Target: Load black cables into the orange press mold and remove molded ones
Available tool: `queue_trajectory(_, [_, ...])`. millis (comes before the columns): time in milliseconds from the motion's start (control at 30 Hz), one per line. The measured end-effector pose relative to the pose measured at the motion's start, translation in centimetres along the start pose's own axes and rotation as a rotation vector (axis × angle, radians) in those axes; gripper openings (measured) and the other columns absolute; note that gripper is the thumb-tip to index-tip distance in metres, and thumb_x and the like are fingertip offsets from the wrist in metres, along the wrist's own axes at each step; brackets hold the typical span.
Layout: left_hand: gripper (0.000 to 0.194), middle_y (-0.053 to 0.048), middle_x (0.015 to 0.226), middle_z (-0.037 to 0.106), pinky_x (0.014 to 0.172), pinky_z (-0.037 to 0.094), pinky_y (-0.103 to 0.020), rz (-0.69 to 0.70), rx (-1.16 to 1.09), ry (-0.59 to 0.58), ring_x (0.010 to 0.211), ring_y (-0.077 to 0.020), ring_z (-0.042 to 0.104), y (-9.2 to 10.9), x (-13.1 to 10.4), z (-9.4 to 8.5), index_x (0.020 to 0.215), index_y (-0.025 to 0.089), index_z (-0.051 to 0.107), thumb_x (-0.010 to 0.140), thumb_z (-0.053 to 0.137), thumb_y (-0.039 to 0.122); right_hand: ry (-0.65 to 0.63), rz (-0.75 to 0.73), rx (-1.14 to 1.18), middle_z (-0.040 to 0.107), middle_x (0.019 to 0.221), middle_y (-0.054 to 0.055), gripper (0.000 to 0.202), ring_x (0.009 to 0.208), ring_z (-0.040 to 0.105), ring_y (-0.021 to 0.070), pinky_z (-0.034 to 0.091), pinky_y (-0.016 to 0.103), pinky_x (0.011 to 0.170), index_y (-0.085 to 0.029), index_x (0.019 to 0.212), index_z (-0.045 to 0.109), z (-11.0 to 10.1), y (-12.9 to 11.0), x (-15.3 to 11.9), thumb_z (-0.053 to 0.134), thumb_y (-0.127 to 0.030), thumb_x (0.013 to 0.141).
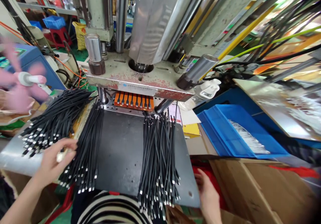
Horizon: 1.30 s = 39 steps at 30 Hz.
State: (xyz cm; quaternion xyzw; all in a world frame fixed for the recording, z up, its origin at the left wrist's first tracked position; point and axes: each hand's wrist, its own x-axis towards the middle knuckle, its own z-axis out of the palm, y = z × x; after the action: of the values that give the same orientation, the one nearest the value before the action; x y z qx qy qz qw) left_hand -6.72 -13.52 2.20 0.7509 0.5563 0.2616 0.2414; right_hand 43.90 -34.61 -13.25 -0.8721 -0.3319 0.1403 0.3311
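My left hand is closed around a small pale object, partly hidden by the fingers, beside the left bundles of black cables. One cable bundle lies along the plate's left side, and a larger pile spreads further left. My right hand is at the right edge of the dark metal plate, its fingers partly hidden by that edge. Another cable bundle rests on the plate's right part. Under the press, an orange fixture holds several black cable ends in a row.
The press with its thick columns stands behind the plate. A pink fan is at the far left. Blue trays, one with pale parts, and cardboard boxes are on the right. A plastic bottle lies beside the press.
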Motion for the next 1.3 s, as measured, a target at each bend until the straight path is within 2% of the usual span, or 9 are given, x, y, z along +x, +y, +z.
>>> queue_trajectory(100, [0.029,-0.005,0.101,0.071,0.085,0.050,-0.029,0.285,-0.031,-0.542,0.089,-0.0184,0.065,5.6,8.6,3.4,0.107,0.021,0.067,0.086,0.055,0.038,0.128,0.065,-0.007,0.073,0.087,0.014,0.060,0.080,0.069,0.0298,0.053,0.045,0.081,-0.013,0.114,0.064,-1.3,-1.1,3.5,0.055,-0.056,0.073])
queue_trajectory(167, [0.034,-0.007,0.100,0.072,0.081,0.051,-0.028,0.366,-0.055,-0.725,0.087,-0.0168,0.067,7.5,13.4,6.0,0.111,0.018,0.065,0.087,0.053,0.039,0.161,0.037,0.077,0.073,0.088,0.015,0.056,0.080,0.069,0.0274,0.053,0.041,0.080,-0.012,0.111,0.066,-1.4,-2.7,4.4,0.057,-0.054,0.075])
queue_trajectory(367, [0.038,-0.010,0.090,0.074,0.077,0.053,-0.032,0.372,-0.089,-0.676,0.076,-0.0167,0.069,9.5,21.5,9.7,0.107,0.011,0.065,0.087,0.050,0.040,0.149,-0.108,0.187,0.073,0.087,0.013,0.040,0.071,0.066,0.0212,0.053,0.032,0.069,-0.014,0.096,0.070,-0.4,-8.8,2.9,0.058,-0.048,0.080])
queue_trajectory(600, [0.046,-0.010,0.105,0.070,0.077,0.052,-0.027,0.272,-0.409,-0.389,0.092,-0.0176,0.067,10.4,20.6,6.9,0.112,0.010,0.061,0.084,0.060,0.045,-0.058,-0.368,0.137,0.073,0.088,0.007,0.027,0.075,0.066,0.0186,0.050,0.030,0.072,-0.017,0.097,0.069,0.7,-16.1,4.5,0.051,-0.035,0.089])
queue_trajectory(700, [0.044,-0.004,0.091,0.068,0.083,0.050,-0.034,0.231,-0.063,-0.343,0.084,-0.0166,0.064,8.8,19.0,5.8,0.107,0.008,0.063,0.091,0.049,0.047,-0.209,-0.481,-0.077,0.072,0.083,0.006,0.022,0.076,0.066,0.0183,0.047,0.028,0.073,-0.019,0.089,0.069,2.2,-19.5,6.0,0.051,-0.030,0.092])
queue_trajectory(800, [0.049,-0.014,0.096,0.066,0.086,0.049,-0.049,0.110,0.574,-0.210,0.092,-0.0313,0.065,6.9,17.0,5.8,0.102,0.006,0.063,0.090,0.049,0.051,-0.200,-0.438,-0.332,0.072,0.081,0.010,0.030,0.076,0.067,0.0212,0.045,0.029,0.068,-0.018,0.080,0.068,4.2,-21.9,6.9,0.053,-0.041,0.094])
queue_trajectory(900, [0.038,-0.023,0.107,0.064,0.081,0.049,-0.047,-0.039,0.796,-0.205,0.096,-0.0371,0.065,4.9,15.9,6.6,0.103,0.008,0.060,0.094,0.041,0.040,-0.186,-0.389,-0.439,0.072,0.081,0.013,0.031,0.072,0.068,0.0224,0.044,0.029,0.064,-0.018,0.081,0.067,6.2,-22.5,7.3,0.057,-0.046,0.091])
queue_trajectory(1100, [0.022,-0.003,0.071,0.060,0.069,0.043,-0.027,0.020,0.345,-0.080,0.067,-0.0168,0.057,2.1,16.0,6.2,0.083,0.018,0.054,0.089,0.044,0.037,-0.148,-0.383,-0.128,0.069,0.068,0.006,0.023,0.068,0.067,0.0228,0.043,0.029,0.064,-0.020,0.077,0.061,6.7,-20.5,8.0,0.053,-0.039,0.088])
queue_trajectory(1300, [0.021,0.002,0.075,0.054,0.062,0.040,-0.020,0.298,-0.215,-0.343,0.065,-0.0092,0.049,7.9,13.5,4.1,0.088,0.018,0.048,0.092,0.051,0.038,-0.204,-0.477,0.363,0.068,0.071,0.002,0.024,0.057,0.061,0.0139,0.046,0.024,0.059,-0.019,0.094,0.059,3.3,-23.8,4.9,0.048,-0.041,0.092])
